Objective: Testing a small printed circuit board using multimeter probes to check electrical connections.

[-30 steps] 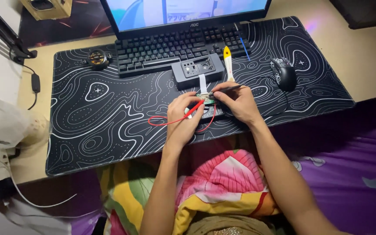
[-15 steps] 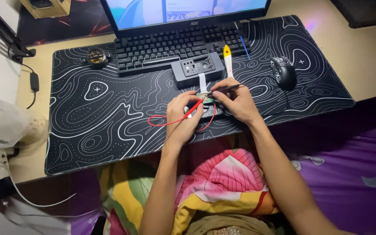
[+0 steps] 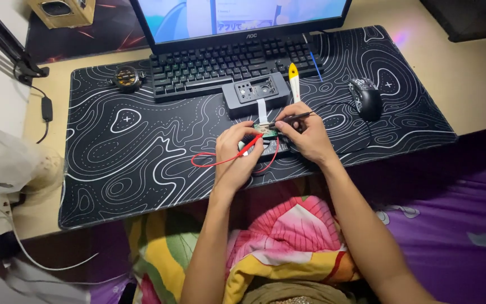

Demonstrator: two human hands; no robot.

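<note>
Going from the left, little has shifted over the last second: my left hand (image 3: 237, 152) sits in the same spot on the black patterned mat (image 3: 119, 163), curled around the near end of a small green circuit board (image 3: 266, 133), with a red wire (image 3: 220, 162) looping out from under it across the mat. The board has not travelled; it lies at the mat's near edge, between both hands. My right hand (image 3: 306, 135) has turned slightly, so the thin dark probe (image 3: 295, 117) it pinches now points left with its tip right at the board. I judge the work as steady, fine contact rather than any repositioning.

Behind the board, a grey housing (image 3: 256, 94) lies open, joined by a white ribbon (image 3: 262, 111). A yellow-tipped tool (image 3: 294, 79) rests beside it, and the mouse (image 3: 365, 97) lies further right on the surface.

My fingers cover most of the board, so I cannot tell where the tip lands or where the wire ends.
</note>
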